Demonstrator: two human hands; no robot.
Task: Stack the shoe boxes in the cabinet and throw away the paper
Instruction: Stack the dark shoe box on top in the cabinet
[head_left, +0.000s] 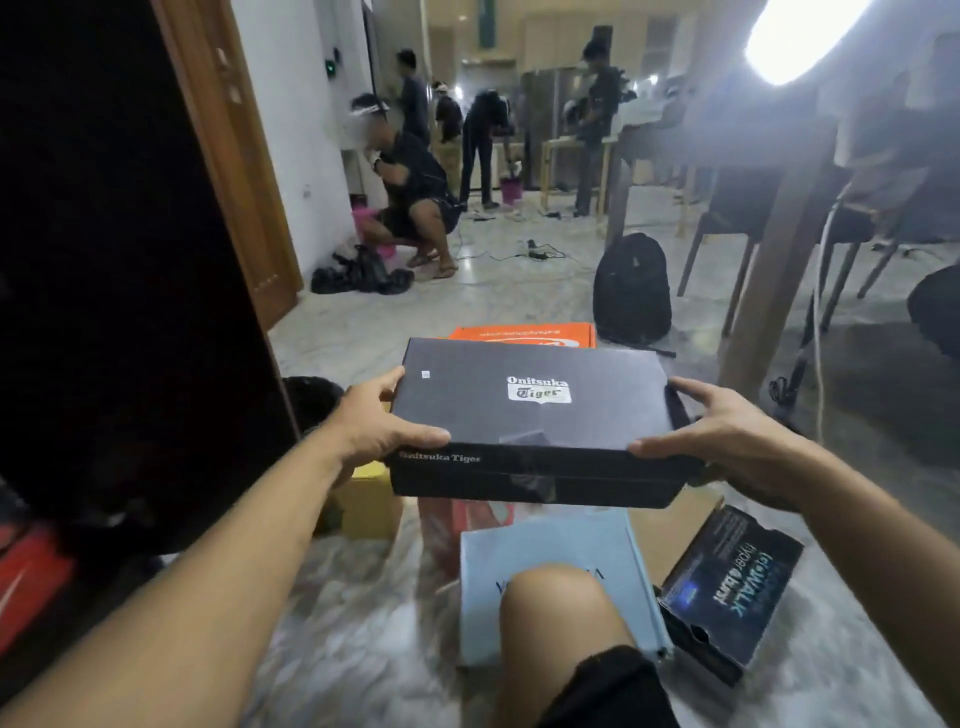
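I'm gripping the closed black cardboard Onitsuka Tiger shoe box (535, 421) between my left hand (376, 423) and right hand (727, 431), lifted above the floor. Several boxes are still lying below (pale blue box (550, 545), orange box (519, 332)); cabinet stacking looks early.

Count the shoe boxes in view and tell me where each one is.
6, maybe more hidden: black box held in both hands; orange box behind it; yellow box and red box beneath; pale blue box by the knee; dark box at right.
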